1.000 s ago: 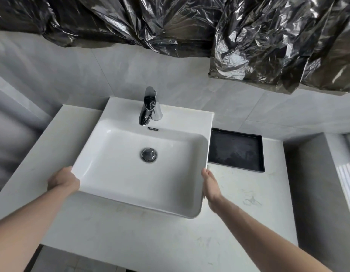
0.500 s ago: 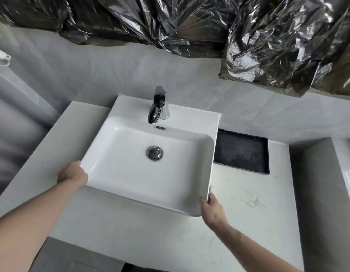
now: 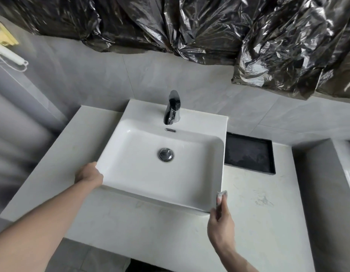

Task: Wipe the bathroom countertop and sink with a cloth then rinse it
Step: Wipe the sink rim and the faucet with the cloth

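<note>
Bathroom countertop (image 3: 254,216): my right hand (image 3: 221,224) pinches a small cloth (image 3: 221,196) touching the sink (image 3: 115,158) corner, left hand (image 3: 88,173) gripping the opposite rim.

A white rectangular sink (image 3: 190,195) sat on the pale marbled counter (image 3: 258,222), toward its back edge; a small whitish cloth (image 3: 221,196) was pinched at the sink's front right corner
</note>
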Demonstrator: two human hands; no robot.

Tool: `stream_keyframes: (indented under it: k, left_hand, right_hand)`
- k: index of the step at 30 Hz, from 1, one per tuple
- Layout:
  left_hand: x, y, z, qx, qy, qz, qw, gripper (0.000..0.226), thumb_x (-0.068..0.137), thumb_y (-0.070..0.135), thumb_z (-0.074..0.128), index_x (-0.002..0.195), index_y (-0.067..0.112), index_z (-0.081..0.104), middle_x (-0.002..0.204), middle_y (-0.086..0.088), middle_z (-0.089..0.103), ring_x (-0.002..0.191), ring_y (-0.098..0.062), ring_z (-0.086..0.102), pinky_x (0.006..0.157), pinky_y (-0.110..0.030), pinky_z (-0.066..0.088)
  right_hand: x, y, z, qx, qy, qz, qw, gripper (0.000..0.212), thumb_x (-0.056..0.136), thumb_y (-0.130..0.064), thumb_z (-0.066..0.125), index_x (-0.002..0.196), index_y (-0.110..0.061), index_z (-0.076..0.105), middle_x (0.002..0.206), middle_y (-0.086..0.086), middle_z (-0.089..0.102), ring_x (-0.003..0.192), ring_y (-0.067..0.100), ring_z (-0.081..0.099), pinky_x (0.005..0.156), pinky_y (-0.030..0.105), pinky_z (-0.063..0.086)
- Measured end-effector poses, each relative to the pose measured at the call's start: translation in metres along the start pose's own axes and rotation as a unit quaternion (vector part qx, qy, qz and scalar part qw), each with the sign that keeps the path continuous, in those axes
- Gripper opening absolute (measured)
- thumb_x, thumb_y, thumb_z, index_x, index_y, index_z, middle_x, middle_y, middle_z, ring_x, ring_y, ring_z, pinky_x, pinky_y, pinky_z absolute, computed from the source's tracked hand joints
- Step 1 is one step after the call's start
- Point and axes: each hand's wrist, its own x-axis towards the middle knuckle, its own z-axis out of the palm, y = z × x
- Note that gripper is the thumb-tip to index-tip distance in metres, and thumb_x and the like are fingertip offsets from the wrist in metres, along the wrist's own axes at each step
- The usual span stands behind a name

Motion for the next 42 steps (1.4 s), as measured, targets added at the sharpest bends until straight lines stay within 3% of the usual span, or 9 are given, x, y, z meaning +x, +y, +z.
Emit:
stream_keyframes:
  k: [3,6,10,14,18,24,30,35,42]
  left_hand:
    - [-0.001,0.001,-0.004,-0.017,-0.008,0.009,1.000,0.030,0.083,0.011,0.057,0.110,0.018,0.068,0.117,-0.011,0.071,0.112,-0.034,0.066,0.083,-0.029,0.048]
    - [-0.002,-0.001,-0.010,-0.028,-0.026,0.027,0.999,0.026,0.082,0.010,0.057,0.106,0.017,0.068,0.114,-0.011,0.072,0.109,-0.034,0.067,0.081,-0.028,0.048]
    - [-0.001,-0.007,-0.017,-0.063,-0.064,0.052,0.995,0.035,0.081,0.007,0.058,0.111,0.021,0.070,0.113,-0.008,0.075,0.106,-0.032,0.069,0.080,-0.027,0.050]
    - [0.005,-0.017,-0.021,-0.091,-0.101,0.078,0.988,0.046,0.072,0.010,0.059,0.111,0.027,0.074,0.104,-0.001,0.078,0.094,-0.028,0.073,0.077,-0.027,0.058]
    - [0.020,-0.032,-0.017,-0.102,-0.131,0.085,0.983,0.046,0.060,0.016,0.052,0.098,0.031,0.073,0.088,0.009,0.078,0.082,-0.023,0.073,0.071,-0.031,0.062]
    - [0.021,-0.034,-0.032,-0.103,-0.158,0.119,0.975,0.031,0.062,0.015,0.048,0.082,0.021,0.071,0.069,0.005,0.075,0.065,-0.021,0.074,0.060,-0.033,0.063]
    - [0.031,-0.035,-0.042,-0.083,-0.171,0.143,0.971,0.023,0.083,0.026,0.054,0.087,0.007,0.068,0.071,-0.006,0.076,0.063,-0.024,0.075,0.052,-0.033,0.061]
    - [0.026,-0.033,-0.046,-0.090,-0.178,0.148,0.969,0.021,0.088,0.022,0.056,0.072,0.011,0.063,0.072,-0.008,0.071,0.074,-0.030,0.075,0.059,-0.037,0.064]
    - [0.033,-0.037,-0.036,-0.080,-0.175,0.162,0.968,0.026,0.091,0.025,0.056,0.068,0.012,0.056,0.068,-0.007,0.070,0.066,-0.029,0.074,0.052,-0.029,0.059]
  right_hand:
    - [-0.002,0.007,0.003,-0.040,0.044,-0.083,0.995,0.049,0.110,-0.014,0.042,0.156,-0.027,0.044,0.163,-0.022,0.032,0.151,0.001,0.029,0.106,0.001,0.028]
    - [-0.001,0.017,0.007,-0.140,0.076,-0.147,0.976,0.051,0.106,-0.003,0.045,0.153,-0.023,0.050,0.164,-0.015,0.035,0.150,0.005,0.032,0.087,0.012,0.043]
    - [0.000,0.022,0.013,-0.213,0.088,-0.186,0.955,0.054,0.104,0.003,0.043,0.151,-0.022,0.050,0.167,-0.006,0.032,0.157,0.011,0.020,0.117,0.028,0.035]
    - [0.003,0.016,0.039,-0.288,0.100,-0.277,0.911,0.039,0.091,0.002,0.051,0.121,-0.010,0.074,0.129,0.001,0.071,0.127,0.029,0.059,0.117,0.041,0.036]
    - [-0.003,-0.021,0.069,-0.267,0.015,-0.144,0.953,0.042,0.092,-0.004,0.055,0.114,-0.034,0.076,0.115,-0.025,0.074,0.109,0.012,0.068,0.103,0.031,0.045]
    - [0.000,-0.073,0.105,-0.291,-0.124,-0.069,0.946,0.056,0.078,-0.022,0.034,0.111,-0.046,0.073,0.124,-0.023,0.072,0.122,0.016,0.064,0.105,0.033,0.047]
    - [-0.008,-0.118,0.178,-0.318,-0.204,-0.080,0.922,0.049,0.093,-0.022,0.040,0.129,-0.040,0.067,0.137,-0.005,0.068,0.128,0.027,0.060,0.106,0.037,0.045]
    - [-0.027,-0.156,0.248,-0.308,-0.265,-0.151,0.901,0.058,0.089,-0.033,0.031,0.140,-0.048,0.055,0.145,-0.017,0.060,0.135,0.020,0.057,0.116,0.040,0.040]
    - [-0.015,-0.134,0.187,-0.321,-0.266,-0.102,0.903,0.048,0.099,-0.052,0.028,0.132,-0.042,0.062,0.144,-0.017,0.061,0.131,0.021,0.057,0.109,0.038,0.044]
